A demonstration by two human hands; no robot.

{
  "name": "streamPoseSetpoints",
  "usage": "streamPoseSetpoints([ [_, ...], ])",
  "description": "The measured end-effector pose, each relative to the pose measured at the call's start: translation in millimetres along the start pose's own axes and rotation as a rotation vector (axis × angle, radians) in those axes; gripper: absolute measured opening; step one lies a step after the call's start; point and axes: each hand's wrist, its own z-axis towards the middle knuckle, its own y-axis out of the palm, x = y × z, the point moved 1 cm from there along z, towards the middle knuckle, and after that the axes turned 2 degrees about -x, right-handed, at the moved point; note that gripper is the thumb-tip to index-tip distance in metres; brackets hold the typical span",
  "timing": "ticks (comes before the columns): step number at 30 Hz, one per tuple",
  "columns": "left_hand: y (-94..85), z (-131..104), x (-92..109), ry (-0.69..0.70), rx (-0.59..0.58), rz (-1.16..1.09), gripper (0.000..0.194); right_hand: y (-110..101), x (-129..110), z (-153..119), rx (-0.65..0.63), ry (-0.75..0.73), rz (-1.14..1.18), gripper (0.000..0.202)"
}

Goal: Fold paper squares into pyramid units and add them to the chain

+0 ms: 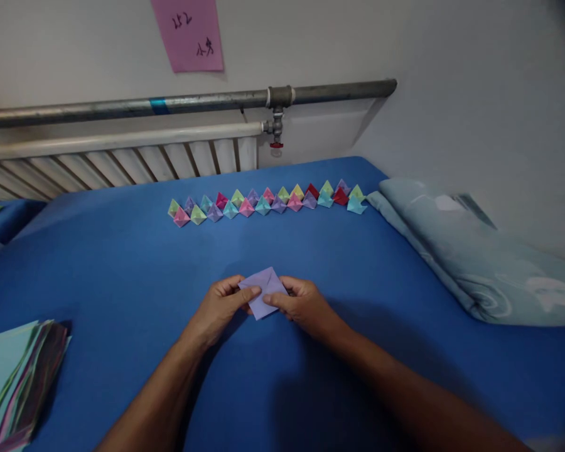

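Observation:
A small folded square of purple paper (269, 280) is held between both hands, tilted so that one corner points up and away. My left hand (223, 304) pinches its left side, thumb on top and fingers behind. On the right side my right hand (306, 304) grips it the same way, the thumb pressing near the paper's middle. A diagonal crease shows on the upper face. The fingertips under the paper are mostly hidden. Beyond the hands, folded paper boats (262, 205) in many colours stand in two close rows.
A stack of coloured paper sheets (9, 370) lies at the lower left on the blue sheet (136, 282). A folded pale green blanket (466, 251) lies along the right wall. Behind are a white radiator (202, 154), a metal pipe (216, 102) and a pink paper note (191, 37).

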Motion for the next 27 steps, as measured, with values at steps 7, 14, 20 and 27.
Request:
streamPoseSetpoints([
  [7,0.6,-4.6,-1.2,-0.013,0.016,0.051,0.035,-0.4,2.3,0.9,-0.098,0.004,0.017,0.013],
  [14,2.1,-6.8,-3.3,-0.008,0.000,0.086,0.036,-1.3,2.1,-1.7,-0.134,-0.057,0.055,0.011],
  [20,0.9,-6.8,-3.5,-0.014,-0.007,0.114,0.036,-2.5,5.5,-1.4,-0.105,-0.133,-0.084,0.017],
  [27,5.4,-8.7,-4.3,-0.030,-0.093,0.010,0.034,-1.2,3.2,-3.7,-0.106,-0.101,-0.041,0.015],
])
